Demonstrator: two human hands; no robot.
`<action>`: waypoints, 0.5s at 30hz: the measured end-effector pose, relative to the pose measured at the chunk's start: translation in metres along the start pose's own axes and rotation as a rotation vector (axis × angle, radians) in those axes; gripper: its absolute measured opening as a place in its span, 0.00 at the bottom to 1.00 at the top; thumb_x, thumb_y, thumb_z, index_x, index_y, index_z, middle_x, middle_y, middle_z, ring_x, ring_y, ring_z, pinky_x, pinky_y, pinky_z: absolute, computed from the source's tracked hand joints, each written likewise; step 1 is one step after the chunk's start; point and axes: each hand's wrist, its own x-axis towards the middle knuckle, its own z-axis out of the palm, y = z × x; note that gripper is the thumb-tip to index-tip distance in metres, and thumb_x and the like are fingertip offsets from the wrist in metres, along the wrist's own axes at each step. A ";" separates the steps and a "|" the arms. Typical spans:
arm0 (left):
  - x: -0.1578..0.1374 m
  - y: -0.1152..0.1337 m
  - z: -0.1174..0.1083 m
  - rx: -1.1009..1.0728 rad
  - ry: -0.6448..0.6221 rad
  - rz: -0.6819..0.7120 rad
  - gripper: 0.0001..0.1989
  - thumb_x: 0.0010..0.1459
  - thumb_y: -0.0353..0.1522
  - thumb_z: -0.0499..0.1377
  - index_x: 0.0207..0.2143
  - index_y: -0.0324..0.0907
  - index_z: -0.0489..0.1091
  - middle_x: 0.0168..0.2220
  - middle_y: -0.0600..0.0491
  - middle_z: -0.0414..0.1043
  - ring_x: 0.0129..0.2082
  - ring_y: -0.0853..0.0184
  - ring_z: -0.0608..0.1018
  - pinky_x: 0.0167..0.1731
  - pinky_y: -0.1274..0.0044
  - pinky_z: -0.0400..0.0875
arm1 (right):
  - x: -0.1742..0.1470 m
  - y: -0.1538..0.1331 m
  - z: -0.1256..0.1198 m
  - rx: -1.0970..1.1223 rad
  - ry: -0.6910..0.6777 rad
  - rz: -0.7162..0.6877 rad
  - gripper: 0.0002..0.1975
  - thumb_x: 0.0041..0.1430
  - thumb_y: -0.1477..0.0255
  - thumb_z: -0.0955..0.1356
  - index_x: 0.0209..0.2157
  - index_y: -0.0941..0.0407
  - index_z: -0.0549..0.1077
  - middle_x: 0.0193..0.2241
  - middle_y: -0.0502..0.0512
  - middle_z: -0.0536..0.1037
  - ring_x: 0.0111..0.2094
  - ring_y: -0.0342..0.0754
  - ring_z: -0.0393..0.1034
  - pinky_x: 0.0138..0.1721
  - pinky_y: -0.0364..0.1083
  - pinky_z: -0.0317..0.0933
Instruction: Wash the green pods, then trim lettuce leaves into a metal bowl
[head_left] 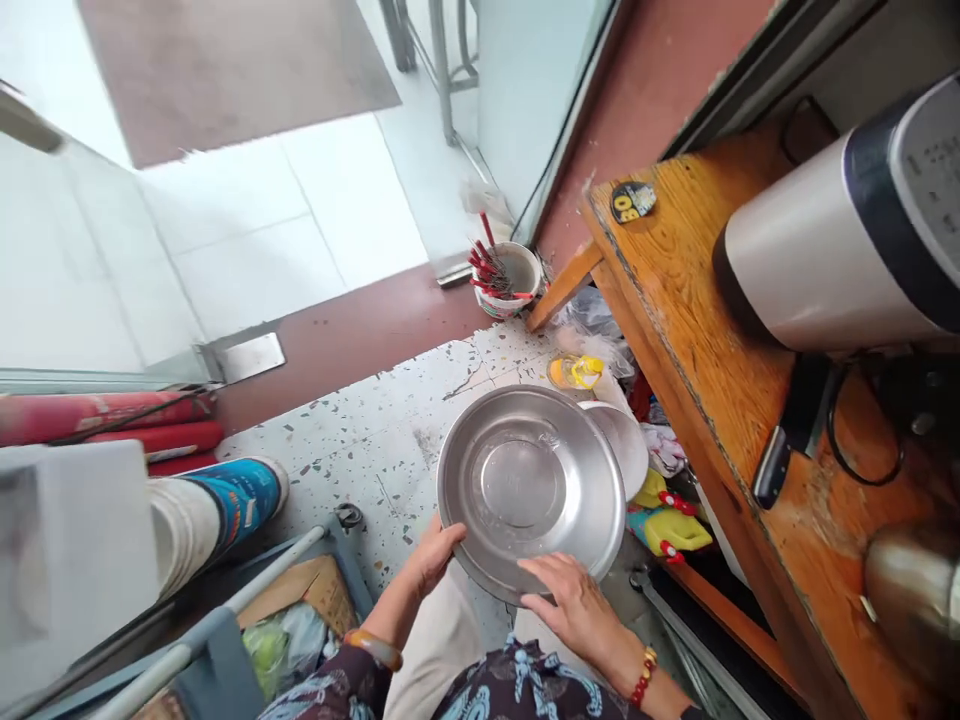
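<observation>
A wide, shallow stainless-steel basin [523, 485] is held in front of my knees, over the speckled floor. Its inside faces up and looks wet, with a few droplets or bits on the metal. My left hand [433, 556] grips the rim at the near left, thumb on top and the other fingers hidden beneath. On the near right, my right hand [574, 602] lies over the rim, its fingers stretched out over the basin and its thumb apart. A white round lid or bowl [621, 448] is partly covered by the basin's right side.
To the right stands a wooden table [686, 330] bearing a silver appliance [832, 230], a black-handled knife [780, 455] and a metal pot. Yellow bottles [679, 530] lie beneath. Ahead is a bucket of red-handled skewers [517, 270]. A blue-grey cart [217, 650] is at left.
</observation>
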 end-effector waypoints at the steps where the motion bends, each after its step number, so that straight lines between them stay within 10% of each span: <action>1: -0.019 0.005 -0.014 -0.037 0.063 0.008 0.14 0.38 0.27 0.58 0.33 0.40 0.67 0.23 0.59 0.65 0.25 0.70 0.68 0.26 0.79 0.64 | 0.003 -0.007 -0.011 -0.008 0.037 -0.038 0.18 0.62 0.71 0.69 0.53 0.52 0.73 0.46 0.56 0.80 0.46 0.53 0.74 0.50 0.52 0.67; 9: -0.146 0.038 -0.117 -0.454 0.365 0.164 0.13 0.36 0.28 0.61 0.30 0.42 0.66 0.21 0.59 0.65 0.23 0.68 0.69 0.25 0.78 0.64 | 0.057 -0.102 -0.096 -0.050 0.283 -0.225 0.15 0.68 0.66 0.62 0.50 0.53 0.76 0.43 0.58 0.82 0.44 0.53 0.76 0.47 0.52 0.70; 15: -0.212 0.091 -0.194 -0.604 0.405 0.312 0.12 0.37 0.27 0.61 0.28 0.42 0.66 0.20 0.58 0.67 0.21 0.68 0.70 0.24 0.78 0.65 | 0.103 -0.251 -0.083 0.116 0.315 -0.345 0.16 0.67 0.63 0.63 0.50 0.53 0.76 0.43 0.59 0.82 0.44 0.50 0.77 0.47 0.48 0.71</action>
